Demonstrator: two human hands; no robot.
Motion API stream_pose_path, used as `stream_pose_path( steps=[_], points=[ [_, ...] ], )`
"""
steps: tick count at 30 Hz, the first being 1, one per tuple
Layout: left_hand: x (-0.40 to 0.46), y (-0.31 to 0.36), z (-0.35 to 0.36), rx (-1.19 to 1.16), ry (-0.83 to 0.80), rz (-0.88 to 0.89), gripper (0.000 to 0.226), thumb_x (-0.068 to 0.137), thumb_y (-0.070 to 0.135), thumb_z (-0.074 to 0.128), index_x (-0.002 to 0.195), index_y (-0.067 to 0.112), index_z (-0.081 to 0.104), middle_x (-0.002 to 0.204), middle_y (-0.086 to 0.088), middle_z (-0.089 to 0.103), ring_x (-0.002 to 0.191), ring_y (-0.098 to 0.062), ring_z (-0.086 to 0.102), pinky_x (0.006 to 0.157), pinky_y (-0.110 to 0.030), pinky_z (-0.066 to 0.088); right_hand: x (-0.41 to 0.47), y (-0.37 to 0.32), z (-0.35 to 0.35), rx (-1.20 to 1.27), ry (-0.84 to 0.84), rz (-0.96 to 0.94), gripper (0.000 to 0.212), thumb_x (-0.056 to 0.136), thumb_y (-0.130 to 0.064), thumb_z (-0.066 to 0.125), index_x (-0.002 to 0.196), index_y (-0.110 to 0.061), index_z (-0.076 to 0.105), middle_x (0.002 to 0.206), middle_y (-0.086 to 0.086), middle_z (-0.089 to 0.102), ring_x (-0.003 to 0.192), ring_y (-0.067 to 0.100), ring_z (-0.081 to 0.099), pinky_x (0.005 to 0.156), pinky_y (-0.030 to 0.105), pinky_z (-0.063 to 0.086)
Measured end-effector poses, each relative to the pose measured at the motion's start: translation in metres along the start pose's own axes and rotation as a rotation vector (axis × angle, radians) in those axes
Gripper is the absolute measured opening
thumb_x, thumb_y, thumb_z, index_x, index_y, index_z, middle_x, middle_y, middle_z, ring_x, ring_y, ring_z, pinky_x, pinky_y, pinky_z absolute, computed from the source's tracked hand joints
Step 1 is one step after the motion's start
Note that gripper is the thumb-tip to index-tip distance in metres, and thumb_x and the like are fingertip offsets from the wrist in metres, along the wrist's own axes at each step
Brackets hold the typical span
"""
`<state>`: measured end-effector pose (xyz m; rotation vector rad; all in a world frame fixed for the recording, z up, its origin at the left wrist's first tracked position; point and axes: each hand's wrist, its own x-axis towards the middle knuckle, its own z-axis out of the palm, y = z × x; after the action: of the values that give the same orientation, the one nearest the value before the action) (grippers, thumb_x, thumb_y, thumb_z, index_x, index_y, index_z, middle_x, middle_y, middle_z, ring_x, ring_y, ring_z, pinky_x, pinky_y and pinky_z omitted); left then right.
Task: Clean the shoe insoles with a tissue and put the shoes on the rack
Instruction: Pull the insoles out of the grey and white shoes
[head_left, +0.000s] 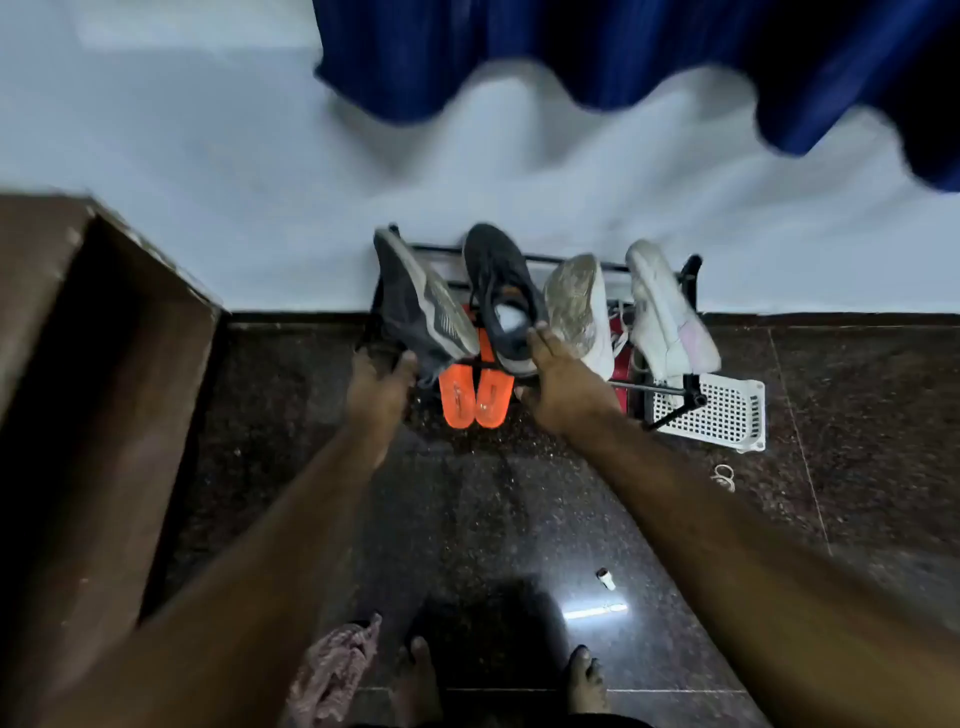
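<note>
— shoes: where?
— on the black rack (693, 270) against the white wall (208, 208). dark grey shoe (423, 306) at the left end, tipped on its side, sole showing. second dark shoe (501, 291) just beside it, toe to the wall, opening upward, something pale inside.
— hands?
— left hand (376, 387) at the heel of the tipped grey shoe, thumb against it; blurred, so cannot tell whether gripping or only touching. right hand (563, 382) curled round the heel of the second dark shoe, thumb on its rim.
— insoles?
— two orange insoles (470, 395), side by side under the dark pair, tips poking forward over the dark stone floor (493, 519).
— anything else?
— pair of white shoes (665, 312) on the right half of the rack, one sole-up. white perforated basket (727, 410) beside the rack's right leg. blue curtain (623, 52) above. brown wooden furniture (78, 364) at left. pinkish cloth (335, 670) near bare feet (584, 675) at the bottom edge.
</note>
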<state>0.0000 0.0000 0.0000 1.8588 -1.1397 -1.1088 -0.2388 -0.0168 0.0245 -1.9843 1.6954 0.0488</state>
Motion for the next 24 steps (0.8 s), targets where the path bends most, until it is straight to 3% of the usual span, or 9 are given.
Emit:
stream_pose_path(
  steps=[2,5,7,10,13,16,18,22,24],
  points=[
    [0.025,-0.037,0.011,-0.121,0.042,-0.078,0.056,0.086,0.047,0.069,0.128,0.012,0.059,0.118,-0.009,0.071,0.110,-0.028,0.067,0.097,-0.044,0.052,0.024,0.011,0.021,0.003,0.026,-0.029,0.084,0.096,-0.035,0.058,0.160,-0.024,0.005,0.168,-0.009,-0.001,0.141,0.032,0.041,0.104,0.051,0.047],
    [0.042,-0.059,0.026,-0.158,0.034,-0.050,0.041,0.096,0.029,0.064,0.129,0.007,0.056,0.115,-0.005,0.068,0.104,-0.020,0.063,0.089,-0.033,0.049,0.049,0.023,0.044,-0.032,0.094,-0.043,0.082,0.095,-0.027,0.059,0.160,-0.022,0.010,0.168,-0.007,0.005,0.139,0.034,0.042,0.102,0.050,0.049],
    [0.047,-0.072,0.044,-0.253,0.087,-0.018,0.033,0.101,0.020,0.060,0.129,0.003,0.056,0.110,-0.005,0.066,0.101,-0.018,0.062,0.082,-0.026,0.050,0.057,0.025,0.061,-0.089,0.215,-0.079,0.077,0.094,-0.018,0.059,0.159,-0.019,0.016,0.168,-0.004,0.011,0.133,0.034,0.047,0.093,0.047,0.053],
    [0.052,-0.082,0.070,-0.332,0.127,0.061,0.031,0.101,0.016,0.059,0.130,0.004,0.057,0.119,-0.005,0.068,0.105,-0.011,0.065,0.087,-0.022,0.052,0.068,0.022,0.081,-0.150,0.366,-0.084,0.072,0.093,-0.012,0.059,0.155,-0.011,0.022,0.165,0.003,0.017,0.121,0.035,0.058,0.080,0.046,0.056],
    [0.059,-0.089,0.082,-0.414,0.167,0.142,0.028,0.099,0.014,0.063,0.125,0.004,0.059,0.116,-0.007,0.071,0.104,-0.014,0.068,0.088,-0.029,0.054,0.076,0.021,0.104,-0.118,0.459,-0.134,0.079,0.087,-0.009,0.067,0.152,-0.009,0.024,0.163,0.006,0.019,0.119,0.033,0.061,0.076,0.044,0.057],
    [0.072,-0.090,0.087,-0.460,0.150,0.209,0.039,0.095,0.015,0.069,0.128,0.002,0.054,0.120,-0.012,0.071,0.110,-0.023,0.069,0.095,-0.042,0.056,0.083,0.021,0.113,-0.033,0.495,-0.204,0.087,0.081,-0.012,0.077,0.151,-0.008,0.025,0.160,0.008,0.021,0.127,0.033,0.055,0.085,0.044,0.056],
    [0.081,-0.093,0.093,-0.419,0.136,0.281,0.046,0.091,0.017,0.074,0.129,0.008,0.049,0.124,-0.011,0.068,0.116,-0.024,0.066,0.101,-0.050,0.052,0.090,0.023,0.120,-0.027,0.549,-0.208,0.089,0.076,-0.008,0.081,0.148,-0.009,0.029,0.157,0.008,0.027,0.120,0.035,0.058,0.086,0.045,0.055],
    [0.100,-0.107,0.109,-0.366,0.122,0.455,0.055,0.091,0.015,0.072,0.137,0.012,0.041,0.131,-0.006,0.064,0.122,-0.021,0.062,0.106,-0.049,0.048,0.102,0.026,0.134,-0.098,0.750,-0.215,0.062,0.080,0.005,0.066,0.134,-0.013,0.041,0.136,0.006,0.044,0.097,0.034,0.063,0.068,0.042,0.049],
    [0.112,-0.112,0.115,-0.369,0.131,0.493,0.059,0.091,0.014,0.070,0.141,0.010,0.038,0.133,-0.005,0.063,0.122,-0.017,0.062,0.108,-0.044,0.048,0.107,0.027,0.138,-0.127,0.812,-0.199,0.059,0.078,0.005,0.068,0.127,-0.015,0.042,0.126,0.005,0.047,0.090,0.033,0.063,0.061,0.040,0.045]
  ],
)
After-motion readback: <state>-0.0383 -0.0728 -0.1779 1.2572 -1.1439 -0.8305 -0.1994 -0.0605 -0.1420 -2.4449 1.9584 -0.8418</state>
